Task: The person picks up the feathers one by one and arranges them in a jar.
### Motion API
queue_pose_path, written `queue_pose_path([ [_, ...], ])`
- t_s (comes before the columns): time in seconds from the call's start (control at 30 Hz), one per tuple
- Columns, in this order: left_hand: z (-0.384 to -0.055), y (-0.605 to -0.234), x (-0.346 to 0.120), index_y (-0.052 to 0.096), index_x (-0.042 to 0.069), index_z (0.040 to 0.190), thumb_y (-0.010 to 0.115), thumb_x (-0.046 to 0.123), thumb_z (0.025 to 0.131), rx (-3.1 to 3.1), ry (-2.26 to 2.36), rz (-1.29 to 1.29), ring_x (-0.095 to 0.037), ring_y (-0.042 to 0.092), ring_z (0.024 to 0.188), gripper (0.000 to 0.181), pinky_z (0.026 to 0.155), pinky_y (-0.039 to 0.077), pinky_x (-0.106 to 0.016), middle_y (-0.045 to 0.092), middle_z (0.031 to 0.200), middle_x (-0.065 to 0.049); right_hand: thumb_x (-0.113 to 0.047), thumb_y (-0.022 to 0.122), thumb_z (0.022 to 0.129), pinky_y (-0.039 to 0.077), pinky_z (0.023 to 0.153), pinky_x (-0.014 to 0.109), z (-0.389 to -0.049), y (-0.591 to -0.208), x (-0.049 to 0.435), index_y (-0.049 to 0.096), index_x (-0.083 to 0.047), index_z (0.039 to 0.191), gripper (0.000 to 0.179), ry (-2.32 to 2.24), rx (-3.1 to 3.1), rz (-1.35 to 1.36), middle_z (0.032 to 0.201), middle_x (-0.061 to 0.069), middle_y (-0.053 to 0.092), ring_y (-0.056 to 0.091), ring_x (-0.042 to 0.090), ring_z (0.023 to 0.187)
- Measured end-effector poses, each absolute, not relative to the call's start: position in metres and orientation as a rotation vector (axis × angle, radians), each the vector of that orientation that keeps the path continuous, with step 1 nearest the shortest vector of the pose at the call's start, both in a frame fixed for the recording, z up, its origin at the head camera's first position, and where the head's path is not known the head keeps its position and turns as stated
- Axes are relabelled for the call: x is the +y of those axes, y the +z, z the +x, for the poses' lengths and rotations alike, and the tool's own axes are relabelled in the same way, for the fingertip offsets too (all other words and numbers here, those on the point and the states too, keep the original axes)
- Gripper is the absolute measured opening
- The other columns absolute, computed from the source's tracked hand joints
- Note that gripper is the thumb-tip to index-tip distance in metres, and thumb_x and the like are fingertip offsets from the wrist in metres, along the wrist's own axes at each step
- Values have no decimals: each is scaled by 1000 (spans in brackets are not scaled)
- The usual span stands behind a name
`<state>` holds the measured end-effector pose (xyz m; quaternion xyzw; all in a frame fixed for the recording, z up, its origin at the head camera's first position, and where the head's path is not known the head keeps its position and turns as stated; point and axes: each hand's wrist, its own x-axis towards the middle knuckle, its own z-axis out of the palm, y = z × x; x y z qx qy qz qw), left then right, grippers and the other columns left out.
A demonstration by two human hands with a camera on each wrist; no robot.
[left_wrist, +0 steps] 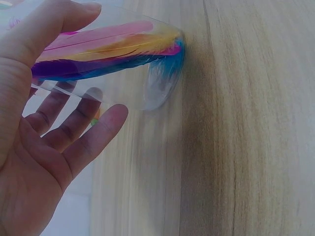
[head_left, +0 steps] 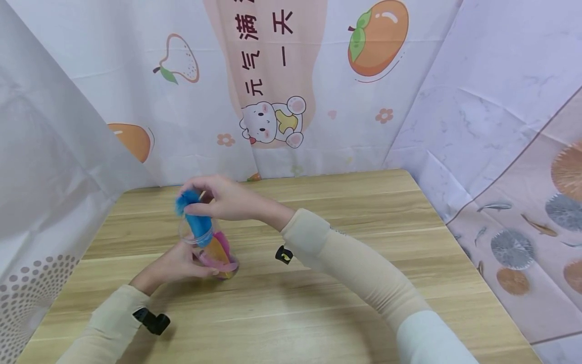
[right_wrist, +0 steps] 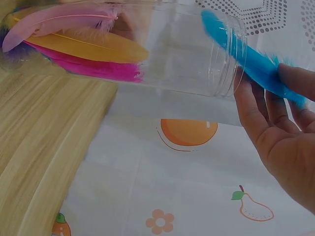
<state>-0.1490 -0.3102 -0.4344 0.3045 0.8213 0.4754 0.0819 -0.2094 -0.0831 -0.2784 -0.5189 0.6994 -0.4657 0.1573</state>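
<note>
A clear plastic jar (right_wrist: pixel 177 64) stands on the table, its open mouth at the top. Inside lie pink, yellow, magenta and purple feathers (left_wrist: pixel 113 49), with some blue near the bottom. My left hand (head_left: pixel 177 263) holds the jar low on its side, thumb and fingers on opposite sides. Above the rim, my right hand (head_left: pixel 223 197) pinches a bright blue feather (right_wrist: pixel 256 66) by one end. The feather's other end reaches through the mouth into the upper jar. In the right wrist view, fingers of the right hand are close by the rim; whether they touch it I cannot tell.
The wooden table (head_left: pixel 318 293) extends to the right and front of the jar. A printed curtain (head_left: pixel 182 111) hangs behind its far edge, with more cloth (head_left: pixel 514 212) along the right side. A black strap mount (head_left: pixel 152 321) sits on the left wrist.
</note>
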Motion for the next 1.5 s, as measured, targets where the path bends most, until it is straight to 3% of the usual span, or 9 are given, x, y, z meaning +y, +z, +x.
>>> queue_pose_path([
  [0.13, -150, -434, -310, 42, 20, 138, 87, 7, 79, 2466, 1411, 907, -20, 58, 114, 76, 99, 47, -26, 60, 127, 0, -4, 65, 99, 54, 86, 19, -209, -278, -83, 60, 2, 126, 29, -1329, 2003, -1483, 111, 10, 66, 67, 15, 92],
  [0.4, -150, -435, -311, 40, 20, 140, 88, 8, 79, 2481, 1407, 894, -19, 57, 117, 79, 102, 45, -25, 59, 129, 0, -3, 66, 98, 53, 87, 19, -211, -280, -83, 62, 1, 125, 27, -1323, 2003, -1505, 111, 10, 69, 67, 13, 95],
  [0.87, -151, -435, -310, 42, 17, 140, 88, 7, 79, 2471, 1435, 909, -19, 59, 112, 77, 96, 50, -28, 61, 126, -2, -3, 67, 97, 52, 88, 18, -208, -278, -83, 66, 1, 119, 23, -1332, 1976, -1568, 109, 6, 70, 64, 5, 97],
  [1.17, -149, -435, -309, 40, 12, 138, 86, 2, 80, 2384, 1509, 788, -24, 71, 74, 75, 62, 60, -38, 58, 118, -14, -3, 67, 97, 52, 88, 16, -208, -278, -83, 66, -1, 118, 21, -1319, 1990, -1548, 104, 7, 70, 64, 4, 95],
  [1.37, -148, -434, -308, 38, 12, 139, 85, 2, 80, 2369, 1506, 768, -24, 71, 68, 77, 58, 59, -37, 62, 104, -16, -4, 67, 97, 51, 89, 15, -208, -278, -83, 66, -1, 119, 22, -1298, 2007, -1529, 103, 3, 69, 63, 3, 95],
  [1.5, -148, -435, -308, 37, 10, 140, 84, -1, 80, 2344, 1527, 790, -24, 71, 70, 77, 58, 59, -38, 59, 112, -17, -5, 67, 97, 51, 88, 15, -208, -278, -83, 66, -1, 118, 21, -1295, 2010, -1529, 102, 2, 69, 63, 3, 94],
])
